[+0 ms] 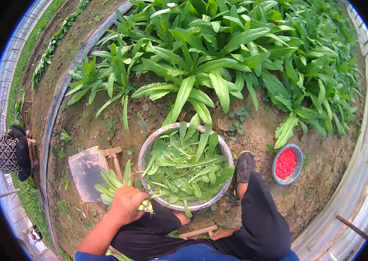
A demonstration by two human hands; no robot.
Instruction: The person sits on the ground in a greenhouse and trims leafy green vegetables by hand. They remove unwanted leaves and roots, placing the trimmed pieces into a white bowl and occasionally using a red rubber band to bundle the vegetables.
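Note:
A bunch of long-leaved greens (113, 188) is gripped in my left hand (126, 203), leaves toward the far left and pale cut stem ends by my fingers. It is held just left of a wide grey basin (228, 152) full of loose green leaves (188, 167). Between my legs, low in the picture, my right hand (224, 234) shows only in part, beside a small wooden stool frame (199, 232). My right leg covers much of that arm. Whether those fingers grip the wood cannot be made out.
Tall leafy plants (218, 56) grow beyond the basin. A small bowl of red pieces (285, 163) stands right of my shoe (245, 167). A stool with a flat grey top (89, 174) lies at left. Another person (13, 152) is at the far left, near a plastic wall.

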